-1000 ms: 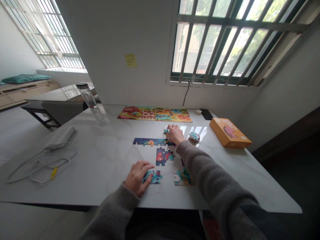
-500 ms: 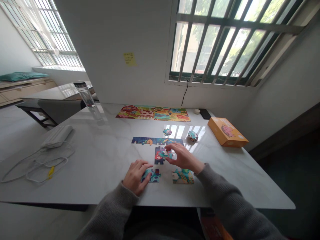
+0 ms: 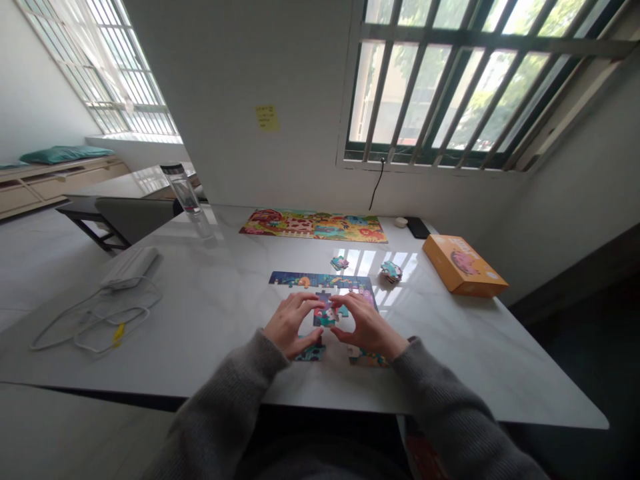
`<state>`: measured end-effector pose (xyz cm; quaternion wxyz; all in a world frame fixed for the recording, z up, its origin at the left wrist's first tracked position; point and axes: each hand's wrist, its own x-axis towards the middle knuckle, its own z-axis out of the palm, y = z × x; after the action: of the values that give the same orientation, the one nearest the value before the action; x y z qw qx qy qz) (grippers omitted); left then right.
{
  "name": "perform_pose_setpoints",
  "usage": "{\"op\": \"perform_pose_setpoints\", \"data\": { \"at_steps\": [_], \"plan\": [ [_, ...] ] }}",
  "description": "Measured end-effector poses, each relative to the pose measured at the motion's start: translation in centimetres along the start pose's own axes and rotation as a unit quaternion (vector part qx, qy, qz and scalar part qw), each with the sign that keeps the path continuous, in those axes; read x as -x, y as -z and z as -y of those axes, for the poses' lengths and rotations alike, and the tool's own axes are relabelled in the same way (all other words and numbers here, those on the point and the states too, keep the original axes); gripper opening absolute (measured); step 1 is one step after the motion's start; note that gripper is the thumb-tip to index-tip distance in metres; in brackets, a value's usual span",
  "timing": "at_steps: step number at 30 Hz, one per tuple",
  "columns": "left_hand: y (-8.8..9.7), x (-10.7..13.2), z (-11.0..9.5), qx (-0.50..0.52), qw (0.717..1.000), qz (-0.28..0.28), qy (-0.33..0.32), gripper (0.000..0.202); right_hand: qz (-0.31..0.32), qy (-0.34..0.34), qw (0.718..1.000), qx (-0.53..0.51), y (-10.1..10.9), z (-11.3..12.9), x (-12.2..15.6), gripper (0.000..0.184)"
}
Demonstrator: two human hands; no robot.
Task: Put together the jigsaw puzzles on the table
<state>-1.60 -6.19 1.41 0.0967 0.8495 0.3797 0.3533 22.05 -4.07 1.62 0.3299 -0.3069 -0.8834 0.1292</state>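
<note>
From where I stand, the left hand (image 3: 293, 325) and right hand (image 3: 367, 325) hide most of the jigsaw pieces (image 3: 326, 315) between them, so I cannot tell whether either hand grips one. They also partly cover the puzzle section (image 3: 311, 355) and the puzzle section (image 3: 367, 359) nearer the table's edge. The small heap of pieces (image 3: 391, 271) is too small to count. The writing on the yellow sticky note (image 3: 267, 117) is unreadable, and the small white object (image 3: 401, 222) is too small to identify. The top edge of the view cuts off the barred window (image 3: 440, 80).
</note>
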Motion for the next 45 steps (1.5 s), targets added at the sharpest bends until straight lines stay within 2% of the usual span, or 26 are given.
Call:
{"op": "perform_pose_setpoints", "data": {
  "at_steps": [4,11,15,20,25,29,33,36,41,45],
  "plan": [
    [-1.0,-2.1,1.6,0.022,0.999,0.023,-0.030,0.037,-0.011,0.002,1.000,0.007,0.3,0.0,0.1,0.058],
    [-1.9,-1.4,2.4,0.075,0.996,0.048,-0.032,0.025,0.003,-0.002,1.000,0.015,0.2,-0.1,0.5,0.066],
    [-2.0,-0.9,1.6,0.056,0.996,0.069,-0.015,0.022,-0.031,-0.020,0.998,-0.041,0.1,-0.8,0.7,0.061],
    [-3.1,-0.2,-0.3,0.015,0.992,0.126,-0.011,0.025,-0.087,-0.080,0.992,-0.037,0.6,-1.7,0.9,0.045],
    [-3.7,0.0,-0.8,0.021,0.987,0.158,-0.031,0.028,-0.077,-0.082,0.993,-0.032,0.7,-1.8,0.9,0.042],
    [-3.7,0.1,-0.9,0.009,0.981,0.188,-0.054,0.030,-0.071,-0.082,0.994,-0.025,0.7,-1.5,1.0,0.030],
    [-3.8,0.2,-1.0,-0.014,0.977,0.206,-0.046,0.036,-0.083,-0.100,0.991,-0.022,0.7,-0.8,2.3,0.023],
    [-3.8,0.3,-1.1,-0.019,0.975,0.216,-0.049,0.043,-0.067,-0.092,0.993,-0.018,0.4,0.3,4.0,0.024],
    [-3.8,0.3,-1.1,-0.012,0.972,0.230,-0.053,0.032,0.005,-0.071,0.997,0.025,-0.2,2.1,6.5,0.024],
    [-3.9,0.4,-1.1,-0.007,0.973,0.226,-0.048,0.030,0.026,-0.079,0.996,0.032,-0.3,2.9,7.3,0.026]
  ]
}}
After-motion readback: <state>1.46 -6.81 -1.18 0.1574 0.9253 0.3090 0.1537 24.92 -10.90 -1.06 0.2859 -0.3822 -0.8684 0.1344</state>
